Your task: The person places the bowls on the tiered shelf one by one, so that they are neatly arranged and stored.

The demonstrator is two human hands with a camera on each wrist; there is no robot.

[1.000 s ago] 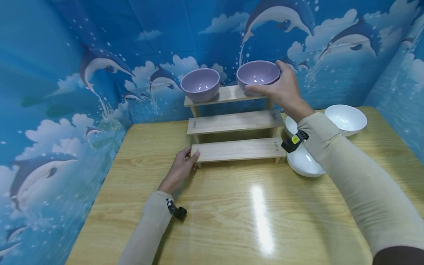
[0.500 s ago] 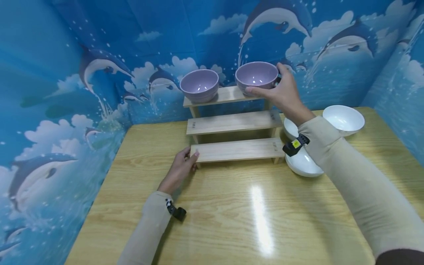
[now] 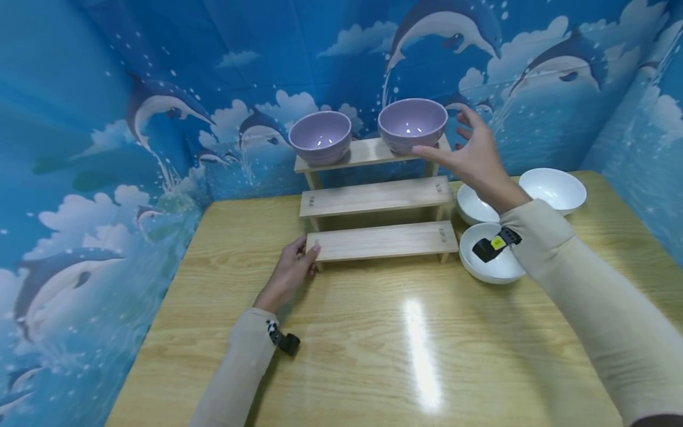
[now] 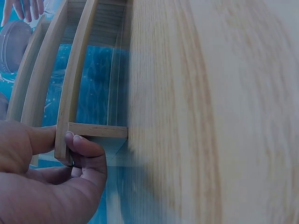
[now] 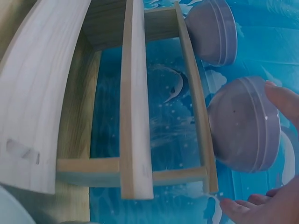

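Two purple bowls sit on the top step of a three-step wooden rack [image 3: 379,197]. The left purple bowl [image 3: 321,140] is near the left end of that step, the right purple bowl [image 3: 413,126] near its right end. Spread around the right bowl's side is my right hand [image 3: 476,155], fingers apart and off the far rim, thumb tip overlapping the bowl's front in the head view. My left hand [image 3: 289,268] grips the left end of the lowest step; the left wrist view shows thumb and fingers [image 4: 88,151] pinching the board's end.
Several white bowls stand on the table right of the rack: one in front [image 3: 487,261], one behind it [image 3: 472,204] and one at the far right [image 3: 554,190]. A dolphin-printed cloth [image 3: 256,53] hangs behind and along both sides of the wooden table [image 3: 363,344].
My right hand has let go of the right purple bowl and drawn back to the right, its fingers spreading. The bowl stays on the top step. My left hand keeps its hold.
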